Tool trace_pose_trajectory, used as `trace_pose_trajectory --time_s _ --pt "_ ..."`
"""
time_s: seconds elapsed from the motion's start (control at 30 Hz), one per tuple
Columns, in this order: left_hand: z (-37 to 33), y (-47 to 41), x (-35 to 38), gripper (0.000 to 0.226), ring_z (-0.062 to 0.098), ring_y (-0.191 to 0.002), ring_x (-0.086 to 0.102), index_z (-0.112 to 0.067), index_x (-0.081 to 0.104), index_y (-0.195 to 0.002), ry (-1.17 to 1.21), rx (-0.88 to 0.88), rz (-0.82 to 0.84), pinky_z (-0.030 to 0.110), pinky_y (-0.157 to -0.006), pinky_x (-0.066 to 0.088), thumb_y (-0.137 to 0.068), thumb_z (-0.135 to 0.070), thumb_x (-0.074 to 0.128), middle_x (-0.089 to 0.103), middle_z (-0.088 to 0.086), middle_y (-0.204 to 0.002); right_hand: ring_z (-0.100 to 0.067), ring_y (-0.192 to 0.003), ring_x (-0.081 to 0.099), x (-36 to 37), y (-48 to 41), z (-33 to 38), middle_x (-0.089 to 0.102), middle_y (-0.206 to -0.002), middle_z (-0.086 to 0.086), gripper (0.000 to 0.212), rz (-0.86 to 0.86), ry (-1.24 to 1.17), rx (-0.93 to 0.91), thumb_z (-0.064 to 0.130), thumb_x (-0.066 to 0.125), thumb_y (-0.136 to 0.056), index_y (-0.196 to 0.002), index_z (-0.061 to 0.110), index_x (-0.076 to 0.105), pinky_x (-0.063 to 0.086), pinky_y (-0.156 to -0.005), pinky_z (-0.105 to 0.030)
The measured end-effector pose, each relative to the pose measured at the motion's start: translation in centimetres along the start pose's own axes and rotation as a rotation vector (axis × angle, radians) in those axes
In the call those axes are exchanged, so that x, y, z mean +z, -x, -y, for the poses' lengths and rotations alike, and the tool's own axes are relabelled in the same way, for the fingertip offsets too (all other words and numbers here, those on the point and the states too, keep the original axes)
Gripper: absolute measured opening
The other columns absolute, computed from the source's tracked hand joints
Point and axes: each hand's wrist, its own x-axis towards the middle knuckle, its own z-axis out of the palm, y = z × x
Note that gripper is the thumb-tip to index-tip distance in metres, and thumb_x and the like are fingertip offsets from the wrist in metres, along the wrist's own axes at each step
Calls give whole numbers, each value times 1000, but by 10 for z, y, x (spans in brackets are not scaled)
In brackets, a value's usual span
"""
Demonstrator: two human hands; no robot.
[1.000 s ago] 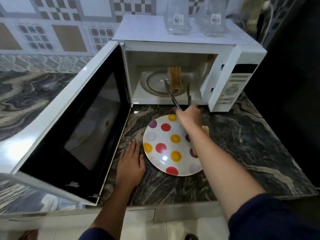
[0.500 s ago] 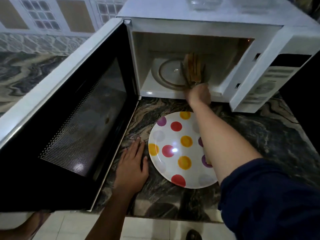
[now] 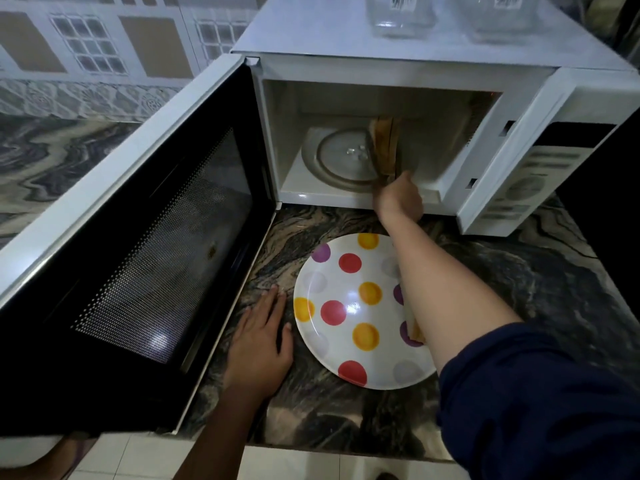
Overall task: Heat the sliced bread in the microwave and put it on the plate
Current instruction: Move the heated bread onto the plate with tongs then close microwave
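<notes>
The white microwave [image 3: 433,74] stands with its door [image 3: 145,244] swung wide to the left. Inside, sliced bread [image 3: 386,147] stands on edge over the glass turntable [image 3: 339,157], clamped in metal tongs [image 3: 375,168]. My right hand [image 3: 398,197] grips the tongs' handles at the oven's opening. My left hand [image 3: 259,337] rests flat on the counter, just left of the polka-dot plate [image 3: 346,306]. A small piece of bread [image 3: 414,329] shows on the plate beside my right forearm, mostly hidden.
The dark marble counter [image 3: 540,289] runs under the microwave and plate, its front edge near me. Two glass jars [image 3: 398,15] stand on the microwave's top. The control panel [image 3: 540,174] is at the right. A tiled wall [image 3: 97,50] lies behind.
My right hand has pushed the tongs with the bread deeper into the microwave, from above the plate's far rim to the oven opening. The view moved closer. My left hand stayed put.
</notes>
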Motion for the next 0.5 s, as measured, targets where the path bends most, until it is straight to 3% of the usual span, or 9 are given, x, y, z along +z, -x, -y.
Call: trace_pose_trajectory --time_s 0.5 --pt "-4 1 -3 76 15 -142 25 -17 34 -144 -6 22 -18 31 -115 15 -79 -48 10 29 1 -153 -32 -105 60 -26 92 -26 63 -116 -10 40 -26 -50 -63 39 53 -91 -122 15 44 41 -72 -35"
